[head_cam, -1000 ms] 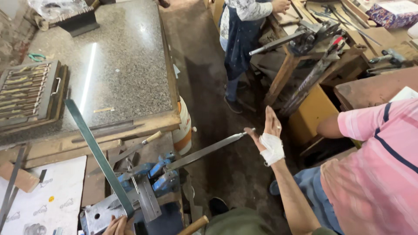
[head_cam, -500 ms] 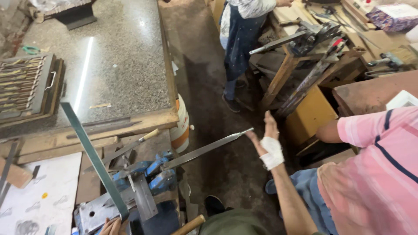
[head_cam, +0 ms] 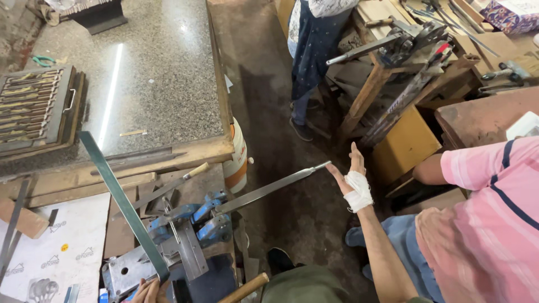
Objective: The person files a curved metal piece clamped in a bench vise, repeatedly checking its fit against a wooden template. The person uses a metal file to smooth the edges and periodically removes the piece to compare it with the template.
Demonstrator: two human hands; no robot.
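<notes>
Right now my right hand (head_cam: 352, 178), wrapped in a white bandage, is open with fingers spread, and only the thumb side meets the far tip of the long steel lever (head_cam: 269, 191); I am not gripping it. That lever runs from the blue bench shear (head_cam: 193, 221) near my body up and to the right, so its free end lies just left of my right palm, well within that hand's reach. My left hand (head_cam: 147, 290) sits low at the near edge, at the foot of the long green metal strip (head_cam: 120, 202), which slants up and to the left from the shear; I think the fingers curl around it, though the frame cuts them off. A person in a pink shirt (head_cam: 483, 219) crouches beside me on the right.
</notes>
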